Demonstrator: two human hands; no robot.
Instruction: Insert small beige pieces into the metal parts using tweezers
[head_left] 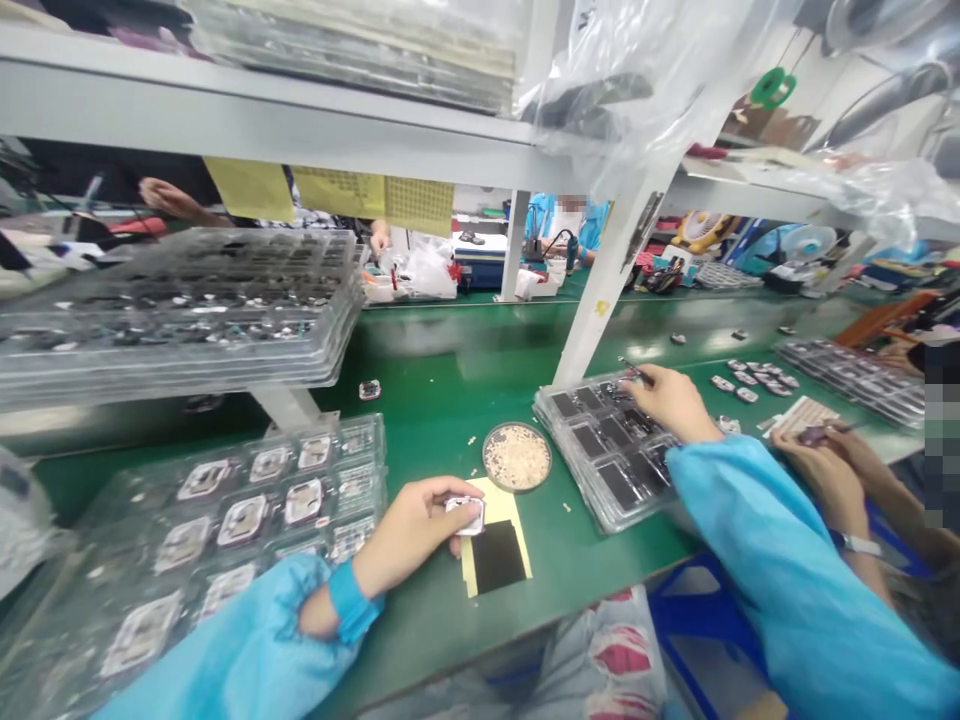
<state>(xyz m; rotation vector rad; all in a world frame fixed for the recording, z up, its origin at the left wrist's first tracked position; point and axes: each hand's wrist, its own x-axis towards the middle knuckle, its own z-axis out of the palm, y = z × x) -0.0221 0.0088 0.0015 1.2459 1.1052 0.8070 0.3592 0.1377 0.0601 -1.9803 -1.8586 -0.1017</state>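
Observation:
My left hand point(420, 522) pinches a small white-rimmed part point(466, 515) with rounded corners, like a little device housing, between thumb and fingers. It is held over a yellow sheet point(471, 560) with a black square pad point(498, 556). My right hand point(671, 402) is closed on thin dark tweezers point(636, 371), above the far right side of a clear plastic tray point(609, 512) of black flat pieces. The tips are too small to make out. Between the hands, a round dish point(517, 456) holds many small pale bits.
A clear tray point(82, 560) with several similar white-rimmed parts lies at left, below stacked trays point(322, 350) on a shelf. A white post point(600, 300) rises behind the right tray. At right, a co-worker's hands point(832, 465) work near several loose parts point(757, 377).

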